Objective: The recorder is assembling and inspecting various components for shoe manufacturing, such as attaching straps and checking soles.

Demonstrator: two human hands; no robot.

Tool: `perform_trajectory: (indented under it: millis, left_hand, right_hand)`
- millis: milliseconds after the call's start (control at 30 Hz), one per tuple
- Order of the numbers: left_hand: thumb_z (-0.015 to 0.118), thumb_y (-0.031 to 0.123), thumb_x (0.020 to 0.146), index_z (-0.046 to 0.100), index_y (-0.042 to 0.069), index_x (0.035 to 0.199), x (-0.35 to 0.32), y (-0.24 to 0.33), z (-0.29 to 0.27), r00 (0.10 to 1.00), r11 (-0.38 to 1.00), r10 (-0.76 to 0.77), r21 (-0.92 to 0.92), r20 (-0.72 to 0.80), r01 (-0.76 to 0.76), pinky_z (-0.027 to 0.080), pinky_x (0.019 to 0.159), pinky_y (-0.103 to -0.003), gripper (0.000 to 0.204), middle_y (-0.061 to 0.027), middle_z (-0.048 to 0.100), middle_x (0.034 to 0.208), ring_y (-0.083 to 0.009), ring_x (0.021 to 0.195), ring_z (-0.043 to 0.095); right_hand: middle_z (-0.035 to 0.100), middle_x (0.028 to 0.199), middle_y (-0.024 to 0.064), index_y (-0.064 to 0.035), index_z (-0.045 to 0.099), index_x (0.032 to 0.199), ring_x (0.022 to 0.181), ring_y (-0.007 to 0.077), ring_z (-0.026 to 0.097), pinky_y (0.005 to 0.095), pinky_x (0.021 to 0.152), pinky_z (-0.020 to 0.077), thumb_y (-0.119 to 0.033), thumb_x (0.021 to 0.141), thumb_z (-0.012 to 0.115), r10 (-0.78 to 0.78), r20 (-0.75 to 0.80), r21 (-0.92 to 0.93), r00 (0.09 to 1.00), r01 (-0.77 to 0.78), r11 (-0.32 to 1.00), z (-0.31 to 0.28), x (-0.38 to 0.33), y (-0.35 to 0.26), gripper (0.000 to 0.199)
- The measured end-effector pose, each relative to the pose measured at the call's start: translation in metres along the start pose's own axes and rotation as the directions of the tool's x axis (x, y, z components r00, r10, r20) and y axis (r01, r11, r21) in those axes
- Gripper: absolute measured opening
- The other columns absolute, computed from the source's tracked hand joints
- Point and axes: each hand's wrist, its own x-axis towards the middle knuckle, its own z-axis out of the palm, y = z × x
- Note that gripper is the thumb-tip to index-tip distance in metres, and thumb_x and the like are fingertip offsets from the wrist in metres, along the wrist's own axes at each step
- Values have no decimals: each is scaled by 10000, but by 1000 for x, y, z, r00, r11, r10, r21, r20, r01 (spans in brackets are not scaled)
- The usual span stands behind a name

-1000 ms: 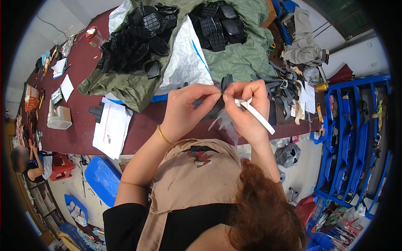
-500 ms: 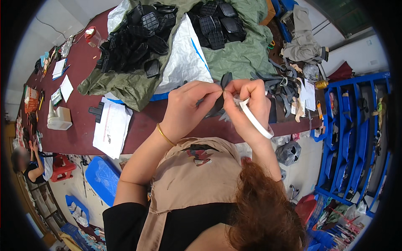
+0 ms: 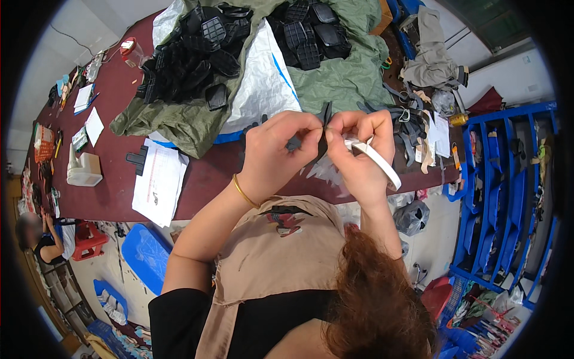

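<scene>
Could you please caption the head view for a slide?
Bare left hand and right hand pinch a slim black piece above a maroon table.

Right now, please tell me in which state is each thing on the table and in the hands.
Left hand: fingertips pinched at the dark piece.
Right hand: fingertips pinched there too.
Dark piece: held between the hands, partly hidden.
White strip: curved, held in the right hand.
Black molded parts: heaped.
Green sheet: spread, wrinkled.
Papers: lying flat, overlapping.
</scene>
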Motion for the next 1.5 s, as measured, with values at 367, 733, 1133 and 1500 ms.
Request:
perform_trajectory:
  millis: [367, 733, 1133, 1500]
  left_hand:
    - [568, 63, 848, 576, 3, 887, -19, -23, 19, 698, 325, -699, -802, 153, 501, 452, 639, -202, 71, -32, 585, 752, -81, 681, 545]
    - [537, 131, 896, 541, 39, 800, -82, -149, -83, 447, 239, -880, -963, -161, 123, 492, 633, -219, 133, -42, 584, 735, -111, 672, 559]
    - [545, 91, 889, 497, 47, 884, -84, -115, -2, 664, 814, -581, -327, -471, 481, 422, 649, -228, 65, -11, 526, 789, -85, 719, 496]
    - [604, 155, 831, 591, 25, 992, -138, -187, 104, 751, 875, -468, 123, 466, 469, 489, 742, -345, 207, -192, 606, 959, -329, 855, 611]
  right_hand:
    - [553, 864, 113, -83, 302, 842, 729, 122, 539, 249, 627, 490, 113, 738, 599, -2, -102, 431, 995, 46, 901, -5, -12, 21, 371]
    - [583, 756, 48, -71, 572, 818, 758, 155, 565, 280, 698, 493, -183, 813, 601, 296, -617, 494, 729, 67, 867, -192, -62, 67, 116]
    - [571, 842, 101, -96, 391, 877, 704, 194, 591, 359, 692, 498, 31, 792, 611, -39, -668, -31, 743, 25, 999, -244, -31, 73, 268]
    - [438, 703, 1, -101, 384, 824, 586, 105, 462, 247, 510, 402, -164, 766, 673, -70, -456, -572, 887, -233, 787, -105, 2, 143, 301]
